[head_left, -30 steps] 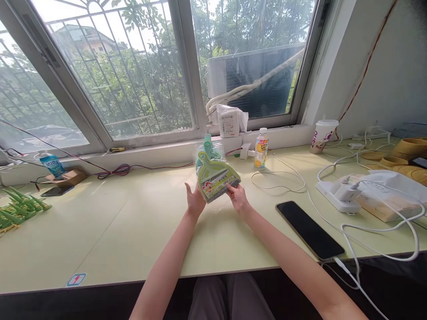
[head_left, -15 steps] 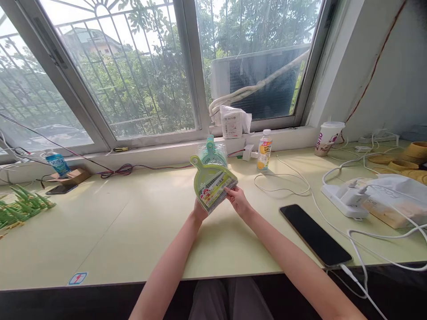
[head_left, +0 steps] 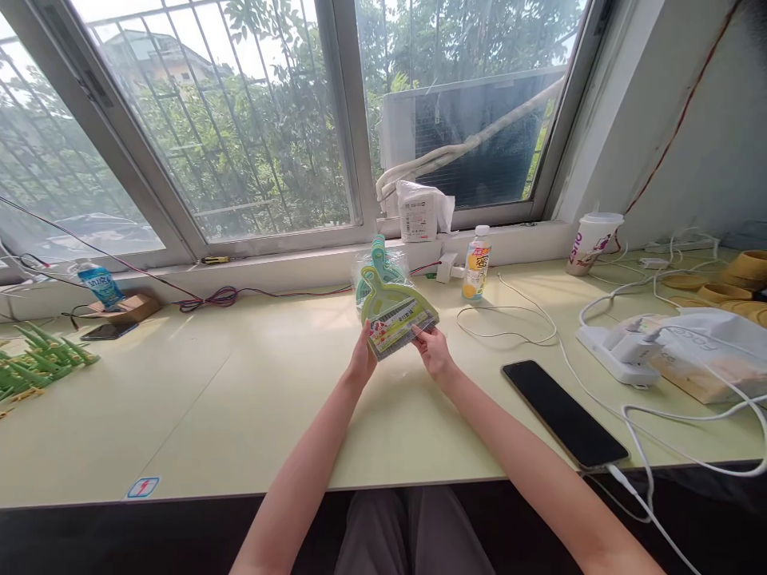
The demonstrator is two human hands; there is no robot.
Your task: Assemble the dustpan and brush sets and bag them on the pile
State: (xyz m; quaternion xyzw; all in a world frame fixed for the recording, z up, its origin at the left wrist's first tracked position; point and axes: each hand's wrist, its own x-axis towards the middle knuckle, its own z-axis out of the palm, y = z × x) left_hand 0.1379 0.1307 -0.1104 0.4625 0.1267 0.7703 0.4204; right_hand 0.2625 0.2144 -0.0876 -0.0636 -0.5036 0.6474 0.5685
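Between my two hands, above the table, is a yellow-green mini dustpan with a printed label across its front and grey brush bristles along its lower edge. My left hand grips its lower left corner, with some fingers hidden behind it. On the lower right edge, my right hand pinches it, thumb on the front. The pan's handle points up and to the left. Behind it stand several turquoise dustpans in clear wrapping, partly covered by the held one.
A drink bottle and a white wrapped packet stand toward the window. To the right are a phone on a charging cable, a power strip and a paper cup. Green plant-like pieces lie at far left.
The dustpan has turned, its label now nearer level, and shifted slightly right. My left hand has moved from mostly behind the pan to its left corner.
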